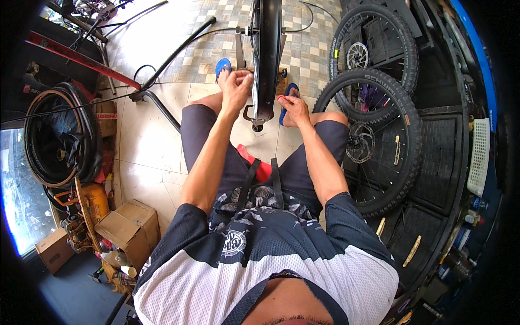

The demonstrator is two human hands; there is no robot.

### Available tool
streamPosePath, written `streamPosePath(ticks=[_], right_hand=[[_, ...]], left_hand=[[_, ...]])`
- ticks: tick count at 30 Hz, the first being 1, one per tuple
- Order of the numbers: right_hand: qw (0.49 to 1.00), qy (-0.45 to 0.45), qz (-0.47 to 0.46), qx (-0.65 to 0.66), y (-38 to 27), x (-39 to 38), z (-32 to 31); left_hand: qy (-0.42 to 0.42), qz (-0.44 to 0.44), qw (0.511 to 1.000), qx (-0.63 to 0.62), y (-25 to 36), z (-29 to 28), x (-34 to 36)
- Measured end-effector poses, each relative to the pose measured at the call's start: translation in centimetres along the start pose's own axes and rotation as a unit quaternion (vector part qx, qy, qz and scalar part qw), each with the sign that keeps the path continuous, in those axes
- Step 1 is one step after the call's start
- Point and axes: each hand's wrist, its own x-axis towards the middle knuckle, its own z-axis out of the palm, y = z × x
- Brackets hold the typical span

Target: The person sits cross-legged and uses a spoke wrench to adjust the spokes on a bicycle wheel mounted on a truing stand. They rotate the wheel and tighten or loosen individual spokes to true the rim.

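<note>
A bicycle wheel [264, 59] stands upright between my knees, seen edge-on, held in a metal truing stand [241, 51]. My left hand [236, 91] is at the wheel's left side, its fingers bent and drawn together close to the spokes. Whatever is between those fingertips is hidden. On the other side, my right hand [296, 110] is apart from the rim, thumb and fingers closed on a small red tool [281, 98]. Only the tool's red end shows, so its exact kind is unclear.
Two knobby-tyred wheels [407, 127] lean at the right against dark panels. Folded tyres [60, 135] hang at the left above an orange compressor [95, 200] and cardboard boxes [127, 225]. A black stand leg [179, 51] crosses the floor. A white basket [479, 157] stands far right.
</note>
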Motion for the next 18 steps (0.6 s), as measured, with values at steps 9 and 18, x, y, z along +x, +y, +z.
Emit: streamPosePath(ticks=[9, 18], right_hand=[[1.0, 0.005, -0.003, 0.012, -0.4, -0.3, -0.1], [1.0, 0.001, 0.004, -0.007, -0.3, -0.1, -0.2]], left_hand=[[-0.124, -0.023, 0.992, 0.03, 1.4, 0.0, 0.1], [-0.07, 0.082, 0.993, -0.056, 8.2, 0.4, -0.3]])
